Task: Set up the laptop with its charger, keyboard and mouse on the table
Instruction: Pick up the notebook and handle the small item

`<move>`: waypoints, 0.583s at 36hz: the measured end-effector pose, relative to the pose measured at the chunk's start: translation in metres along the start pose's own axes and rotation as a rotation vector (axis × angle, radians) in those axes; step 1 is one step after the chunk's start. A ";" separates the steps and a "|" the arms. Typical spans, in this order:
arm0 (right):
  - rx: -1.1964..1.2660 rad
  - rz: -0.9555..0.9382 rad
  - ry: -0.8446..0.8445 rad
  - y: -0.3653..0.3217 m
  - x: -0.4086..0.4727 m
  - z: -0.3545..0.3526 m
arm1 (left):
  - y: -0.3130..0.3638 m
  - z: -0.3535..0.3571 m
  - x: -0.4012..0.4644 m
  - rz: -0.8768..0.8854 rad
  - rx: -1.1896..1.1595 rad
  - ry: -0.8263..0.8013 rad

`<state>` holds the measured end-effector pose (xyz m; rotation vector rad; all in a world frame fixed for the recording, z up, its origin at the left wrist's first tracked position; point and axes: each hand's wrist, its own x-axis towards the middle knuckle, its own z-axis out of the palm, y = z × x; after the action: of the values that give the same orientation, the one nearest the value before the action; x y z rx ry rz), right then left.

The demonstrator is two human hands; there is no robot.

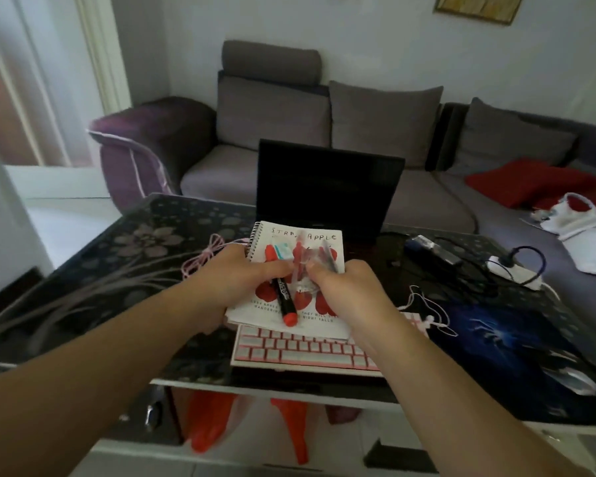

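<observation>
**Both hands on a notebook above the keyboard**

Head view. Two bare forearms reach in from the bottom edge to the middle of the worktop (83, 270), a dark glass top with a flower pattern. Left hand (234, 280) holds the left edge of a spiral notebook (300, 304), its grip curled round the pages, thumb on top. Right hand (344, 287) has its grip pinched on a blurred bundle of pens (310, 259) lying on the notebook. A black marker with a red cap (284, 301) rests on the page just beside the left thumb. Under the notebook lies the keyboard (303, 349), white keys in a pink frame, near the front edge of the worktop. Behind the notebook stands the laptop (327, 187), lid open, screen dark. To the right of the laptop lies the charger (434, 253), its black cable running to a white power strip (516, 273). A blue mouse pad (503, 342) covers the right front of the worktop, and the mouse (565, 380) sits on its near corner. White earphones (427, 315) lie between keyboard and pad; a pink cable (203, 259) is coiled left of the notebook. A grey sofa (358, 132) stands behind.
</observation>
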<state>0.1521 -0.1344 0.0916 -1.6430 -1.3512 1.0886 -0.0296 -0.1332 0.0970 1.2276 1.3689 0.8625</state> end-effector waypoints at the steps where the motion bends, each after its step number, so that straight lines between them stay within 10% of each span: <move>1: -0.001 -0.007 -0.015 -0.004 -0.001 0.015 | -0.007 -0.015 -0.002 -0.004 0.002 0.019; 21: -0.491 -0.111 -0.385 0.011 0.026 0.236 | -0.143 -0.171 -0.004 -0.252 0.497 0.417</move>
<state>-0.0603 -0.1047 -0.0101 -1.7178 -2.0668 1.1023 -0.2264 -0.1449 -0.0070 1.2407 2.1187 0.6366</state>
